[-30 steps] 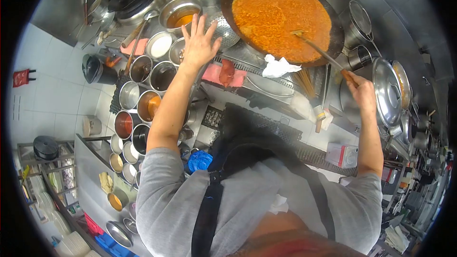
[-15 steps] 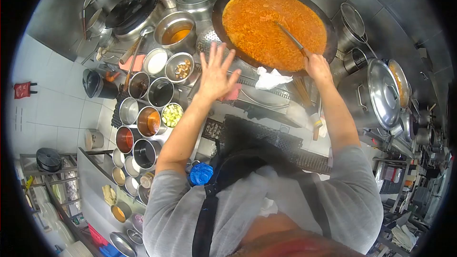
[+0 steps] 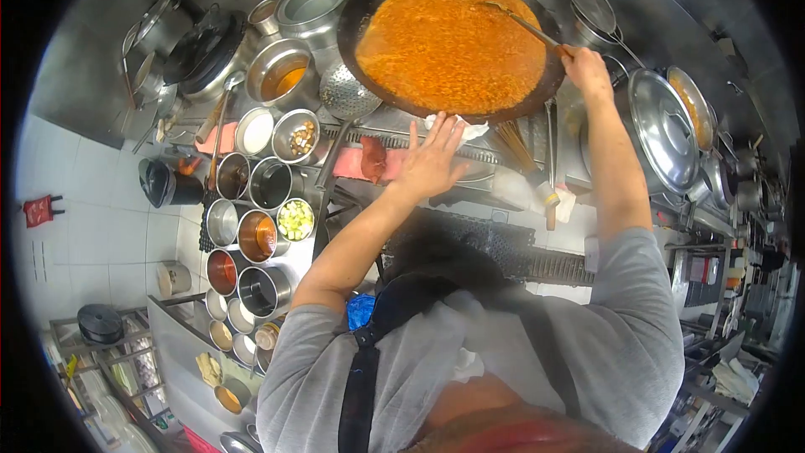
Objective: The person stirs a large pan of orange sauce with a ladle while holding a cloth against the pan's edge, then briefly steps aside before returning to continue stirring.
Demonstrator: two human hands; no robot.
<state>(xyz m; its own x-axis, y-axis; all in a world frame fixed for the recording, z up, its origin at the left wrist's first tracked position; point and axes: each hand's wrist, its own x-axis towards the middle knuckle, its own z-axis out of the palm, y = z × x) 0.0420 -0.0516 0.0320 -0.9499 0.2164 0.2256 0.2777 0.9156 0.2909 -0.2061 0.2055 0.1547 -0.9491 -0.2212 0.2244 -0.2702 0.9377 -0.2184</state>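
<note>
A wide dark wok (image 3: pixel 350 49) at the top middle holds a chunky orange-red sauce (image 3: pixel 453 42). My right hand (image 3: pixel 587 74) is closed round the handle of a long-handled cooking utensil (image 3: pixel 533 30), whose head is mostly sunk in the far right part of the sauce. At the wok's near rim lies a crumpled white cloth (image 3: pixel 475 131). My left hand (image 3: pixel 431 161) is open palm down, fingers spread, its fingertips over the cloth's left part and right at the rim. Left of that hand, a dark red cloth (image 3: pixel 373 159) rests on a pink one (image 3: pixel 348 165).
A perforated skimmer (image 3: pixel 348 92) leans left of the wok. Several metal pots with sauces and a bowl of chopped green vegetable (image 3: pixel 296 220) crowd the left side. A bamboo brush (image 3: pixel 524 155) lies in front, and a large lidded pot (image 3: pixel 665 130) stands at right.
My left hand has moved right, from beside the skimmer to the white cloth. My right hand has shifted outward with the utensil, whose head is now farther back. The view has shifted too.
</note>
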